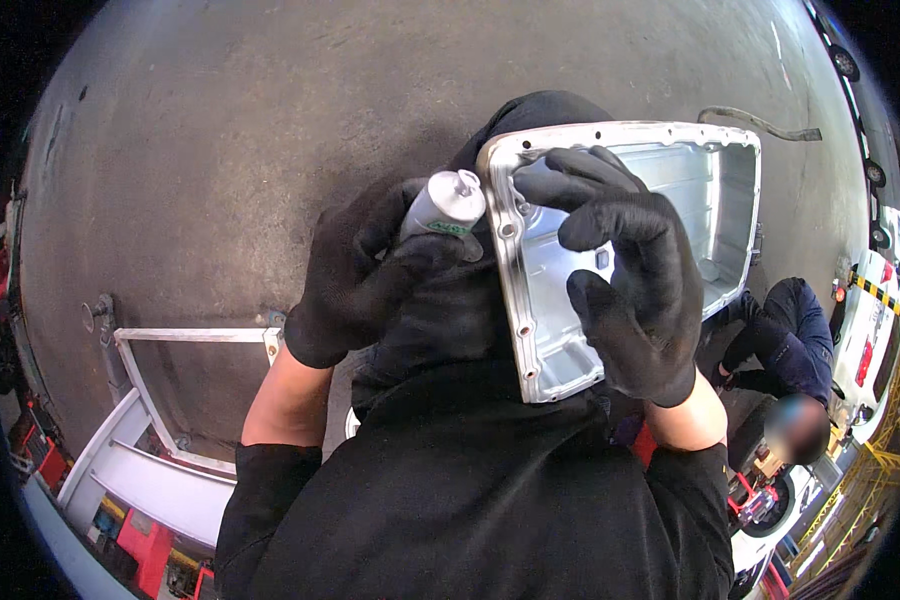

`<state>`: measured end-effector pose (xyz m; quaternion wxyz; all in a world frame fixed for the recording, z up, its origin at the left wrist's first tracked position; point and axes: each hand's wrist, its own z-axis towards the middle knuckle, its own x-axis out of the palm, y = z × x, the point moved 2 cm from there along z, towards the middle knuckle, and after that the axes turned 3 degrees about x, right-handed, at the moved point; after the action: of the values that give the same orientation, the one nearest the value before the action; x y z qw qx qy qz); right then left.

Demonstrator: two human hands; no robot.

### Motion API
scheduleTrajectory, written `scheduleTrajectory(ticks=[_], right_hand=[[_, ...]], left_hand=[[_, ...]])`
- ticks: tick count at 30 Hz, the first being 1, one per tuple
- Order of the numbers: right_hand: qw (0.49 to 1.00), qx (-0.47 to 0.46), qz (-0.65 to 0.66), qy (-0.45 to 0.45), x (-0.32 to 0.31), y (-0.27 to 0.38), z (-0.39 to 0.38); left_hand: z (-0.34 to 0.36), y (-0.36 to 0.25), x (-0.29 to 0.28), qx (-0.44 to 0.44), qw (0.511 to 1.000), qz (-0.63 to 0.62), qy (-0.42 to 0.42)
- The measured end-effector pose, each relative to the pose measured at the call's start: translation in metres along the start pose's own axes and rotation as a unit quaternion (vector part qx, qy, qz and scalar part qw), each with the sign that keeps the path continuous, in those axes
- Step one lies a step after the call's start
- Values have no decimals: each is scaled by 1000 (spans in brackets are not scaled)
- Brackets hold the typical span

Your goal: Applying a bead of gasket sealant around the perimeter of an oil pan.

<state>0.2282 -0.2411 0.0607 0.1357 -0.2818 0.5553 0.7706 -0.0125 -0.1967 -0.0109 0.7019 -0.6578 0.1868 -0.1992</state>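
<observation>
My left hand (360,270), in a black glove, grips a silver-grey cylindrical tube (438,212) upright, its capped end with a small ring-like tip facing up. A silver metal pan (520,340) with bolt holes around its flanged rim rests on my lap, just right of the tube. My right hand (630,270), also in a black glove, is over the pan with fingers curved and apart and nothing between them; I cannot tell whether its fingertips touch the pan.
Concrete floor (220,100) surrounds me, with a hose (770,128) ahead-right and a white metal frame (190,334) at left. A person (790,330) in dark clothes is low at my right, near a white car (860,360). Red equipment (145,545) lies at lower left.
</observation>
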Motion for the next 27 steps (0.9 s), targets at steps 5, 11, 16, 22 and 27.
scheduleTrajectory(ticks=[5, 11, 16, 22, 27], right_hand=[[980, 42, 191, 22, 3, 1, 3], [975, 55, 212, 28, 4, 2, 0], [996, -4, 73, 52, -2, 3, 0], [987, 39, 152, 15, -1, -7, -2], [997, -17, -80, -16, 4, -11, 2]], left_hand=[[-1, -1, 5, 62, 990, 123, 4], [-2, -2, 6, 61, 987, 148, 21], [-5, 2, 10, 4, 997, 80, 9], [-4, 2, 7, -76, 994, -77, 3], [-8, 13, 7, -47, 993, -90, -56]])
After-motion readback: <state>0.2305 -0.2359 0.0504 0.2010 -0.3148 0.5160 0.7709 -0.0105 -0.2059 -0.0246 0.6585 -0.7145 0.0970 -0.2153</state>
